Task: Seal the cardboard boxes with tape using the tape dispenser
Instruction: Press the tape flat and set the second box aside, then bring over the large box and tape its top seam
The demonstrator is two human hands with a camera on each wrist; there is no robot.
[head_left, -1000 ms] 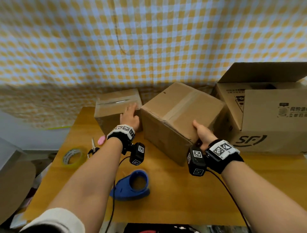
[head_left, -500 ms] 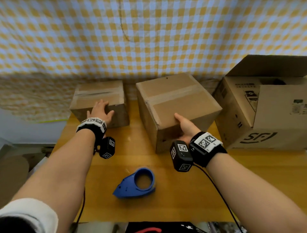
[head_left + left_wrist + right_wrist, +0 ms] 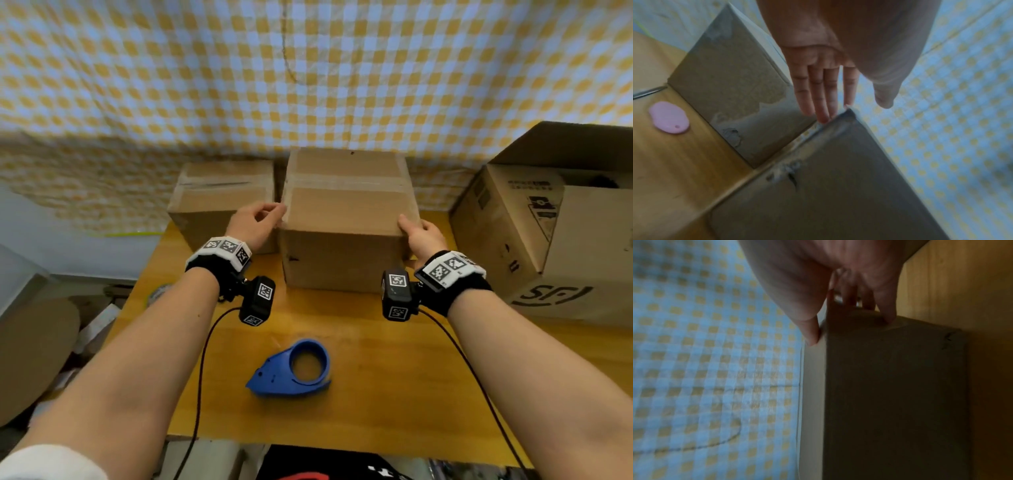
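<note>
Middle box (image 3: 346, 219): on table (image 3: 394, 377), touching small box (image 3: 222, 205) at its left. Right hand (image 3: 419, 236) grips its right corner; left hand (image 3: 255, 222), fingers straight, touches its left corner. Dispenser (image 3: 291, 371): in front, untouched.

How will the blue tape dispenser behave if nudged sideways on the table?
The tape dispenser lies flat on its side on the table, so it will probably slide, not roll or tip. It looks like rigid plastic, likely light, and the smooth tabletop suggests it would skid easily.

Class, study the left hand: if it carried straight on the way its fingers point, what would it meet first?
The left hand points rightward at the middle box; its fingertips appear to be at that box's near left top corner already.
</note>
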